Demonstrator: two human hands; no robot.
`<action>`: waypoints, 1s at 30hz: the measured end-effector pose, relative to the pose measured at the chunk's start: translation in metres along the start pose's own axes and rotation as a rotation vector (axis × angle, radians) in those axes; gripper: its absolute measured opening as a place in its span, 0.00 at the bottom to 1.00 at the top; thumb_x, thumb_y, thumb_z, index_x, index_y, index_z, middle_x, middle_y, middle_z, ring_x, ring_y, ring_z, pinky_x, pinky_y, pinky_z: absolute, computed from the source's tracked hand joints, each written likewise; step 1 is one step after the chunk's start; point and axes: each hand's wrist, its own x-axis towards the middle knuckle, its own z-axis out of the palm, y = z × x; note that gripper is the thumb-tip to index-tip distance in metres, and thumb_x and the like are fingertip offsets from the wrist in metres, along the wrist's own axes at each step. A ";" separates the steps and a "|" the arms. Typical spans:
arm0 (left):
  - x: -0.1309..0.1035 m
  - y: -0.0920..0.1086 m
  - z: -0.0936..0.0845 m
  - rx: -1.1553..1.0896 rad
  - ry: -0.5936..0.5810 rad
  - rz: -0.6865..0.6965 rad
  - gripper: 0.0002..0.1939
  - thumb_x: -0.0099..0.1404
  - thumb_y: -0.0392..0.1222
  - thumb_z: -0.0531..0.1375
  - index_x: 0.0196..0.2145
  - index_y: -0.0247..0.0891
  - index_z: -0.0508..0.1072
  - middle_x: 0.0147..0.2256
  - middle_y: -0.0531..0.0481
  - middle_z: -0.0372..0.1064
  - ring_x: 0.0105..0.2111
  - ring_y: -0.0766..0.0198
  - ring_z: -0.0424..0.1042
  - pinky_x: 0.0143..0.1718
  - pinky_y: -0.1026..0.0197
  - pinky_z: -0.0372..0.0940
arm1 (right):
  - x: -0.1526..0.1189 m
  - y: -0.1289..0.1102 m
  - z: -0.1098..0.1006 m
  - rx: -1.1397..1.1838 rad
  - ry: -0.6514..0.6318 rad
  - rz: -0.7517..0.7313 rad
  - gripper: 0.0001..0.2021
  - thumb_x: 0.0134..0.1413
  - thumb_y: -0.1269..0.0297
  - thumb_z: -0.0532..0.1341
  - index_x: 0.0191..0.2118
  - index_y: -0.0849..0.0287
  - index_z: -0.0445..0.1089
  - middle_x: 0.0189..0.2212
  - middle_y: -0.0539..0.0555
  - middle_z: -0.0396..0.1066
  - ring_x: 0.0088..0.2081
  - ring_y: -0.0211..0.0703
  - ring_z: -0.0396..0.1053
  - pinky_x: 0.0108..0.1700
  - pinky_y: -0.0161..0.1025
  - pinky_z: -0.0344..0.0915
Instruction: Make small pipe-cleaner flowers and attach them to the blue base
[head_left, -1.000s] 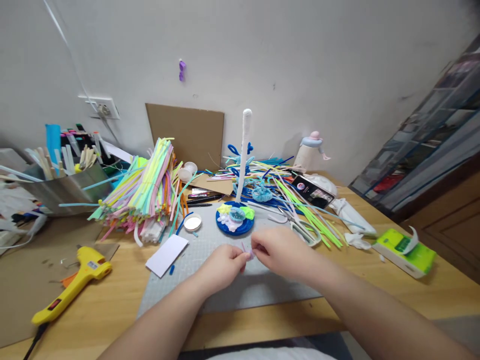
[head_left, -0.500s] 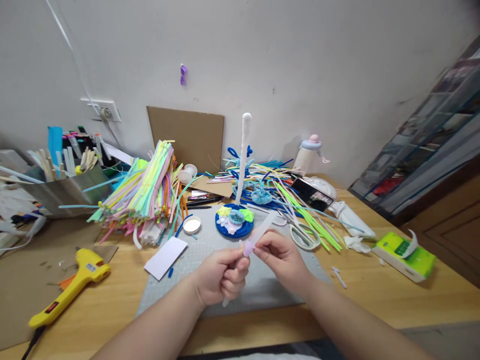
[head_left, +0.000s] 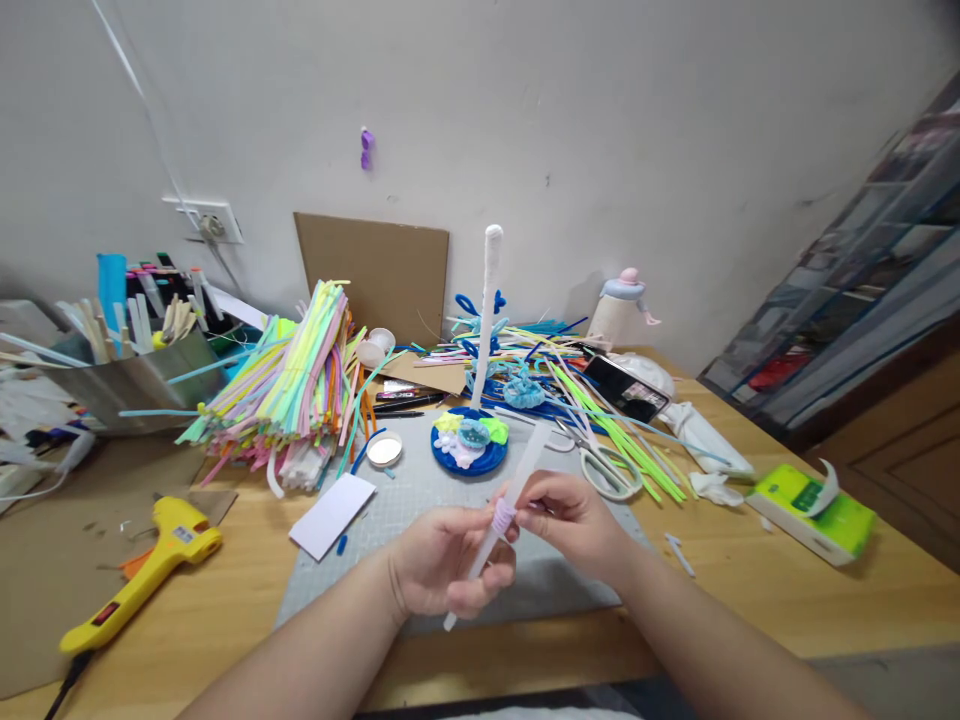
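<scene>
A translucent white glue stick (head_left: 529, 462) slants up over the mat, with a lilac pipe cleaner (head_left: 503, 515) coiled round its middle. My left hand (head_left: 454, 560) grips the stick from below, its thumb near the coil and its fingers loosely curled. At the coil's right side, my right hand (head_left: 574, 520) pinches the pipe cleaner between thumb and fingers. Behind the hands sits a round blue base (head_left: 472, 462) decorated with yellow, white, green and light blue fuzzy pieces. A fuzzy white post (head_left: 487, 310) rises upright at its back.
A grey cutting mat (head_left: 360, 560) lies under the hands. On the left are a yellow glue gun (head_left: 142, 575), a white card (head_left: 332, 515) and a bundle of pipe cleaners (head_left: 292, 370). Scissors (head_left: 611, 472), loose green pipe cleaners (head_left: 637, 445) and a tissue pack (head_left: 814, 515) lie right.
My left fingers have loosened and opened out, exposing the stick's lower part. The stick stands slightly steeper, and the coil has shifted a little right and down.
</scene>
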 end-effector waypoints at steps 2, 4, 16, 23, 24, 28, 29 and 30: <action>0.005 -0.001 0.002 -0.010 0.114 0.155 0.14 0.57 0.51 0.55 0.31 0.36 0.64 0.23 0.55 0.60 0.12 0.74 0.57 0.09 0.70 0.45 | 0.003 0.003 0.000 -0.092 0.102 0.014 0.06 0.50 0.62 0.62 0.29 0.59 0.69 0.26 0.52 0.69 0.29 0.39 0.68 0.33 0.37 0.66; 0.010 -0.002 0.003 0.054 0.281 0.398 0.13 0.55 0.48 0.59 0.33 0.38 0.62 0.25 0.57 0.59 0.15 0.74 0.60 0.10 0.71 0.51 | 0.008 0.008 0.002 -0.160 0.185 0.052 0.08 0.50 0.60 0.61 0.29 0.59 0.69 0.26 0.52 0.69 0.29 0.39 0.67 0.33 0.36 0.65; 0.022 -0.003 -0.004 0.373 0.900 0.826 0.16 0.48 0.47 0.66 0.28 0.32 0.69 0.21 0.51 0.69 0.22 0.66 0.70 0.26 0.62 0.67 | 0.015 0.008 0.017 -0.669 0.171 -0.047 0.08 0.55 0.70 0.54 0.34 0.59 0.71 0.31 0.53 0.68 0.33 0.41 0.65 0.34 0.36 0.60; 0.014 0.004 -0.005 0.024 0.662 0.650 0.09 0.52 0.37 0.64 0.31 0.30 0.71 0.22 0.50 0.70 0.21 0.70 0.70 0.24 0.69 0.67 | 0.023 0.011 0.002 -0.630 0.170 -0.134 0.05 0.54 0.71 0.56 0.33 0.60 0.69 0.28 0.53 0.68 0.32 0.40 0.65 0.33 0.36 0.61; 0.013 0.005 -0.006 -0.042 0.627 0.613 0.07 0.54 0.35 0.63 0.30 0.29 0.71 0.21 0.50 0.69 0.20 0.71 0.69 0.23 0.71 0.67 | 0.023 0.013 -0.001 -0.603 0.147 -0.157 0.05 0.54 0.71 0.56 0.34 0.60 0.69 0.29 0.53 0.68 0.32 0.40 0.66 0.34 0.36 0.62; 0.011 0.007 -0.007 -0.285 0.501 0.508 0.03 0.59 0.31 0.58 0.29 0.28 0.71 0.21 0.50 0.68 0.19 0.74 0.68 0.21 0.74 0.66 | 0.024 0.025 -0.010 -0.512 0.075 -0.290 0.08 0.54 0.73 0.56 0.39 0.58 0.69 0.32 0.54 0.68 0.35 0.41 0.67 0.37 0.38 0.63; 0.010 0.007 -0.007 -0.317 0.479 0.496 0.04 0.59 0.31 0.57 0.29 0.28 0.71 0.21 0.50 0.68 0.19 0.74 0.68 0.21 0.74 0.66 | 0.023 0.028 -0.010 -0.496 0.073 -0.326 0.09 0.53 0.73 0.57 0.40 0.57 0.69 0.33 0.54 0.69 0.35 0.41 0.67 0.37 0.39 0.63; 0.011 0.007 -0.007 -0.338 0.465 0.490 0.05 0.60 0.30 0.56 0.30 0.27 0.71 0.22 0.50 0.68 0.19 0.73 0.69 0.21 0.74 0.66 | 0.022 0.032 -0.009 -0.480 0.082 -0.361 0.10 0.53 0.74 0.58 0.40 0.57 0.69 0.33 0.54 0.69 0.35 0.41 0.67 0.37 0.39 0.64</action>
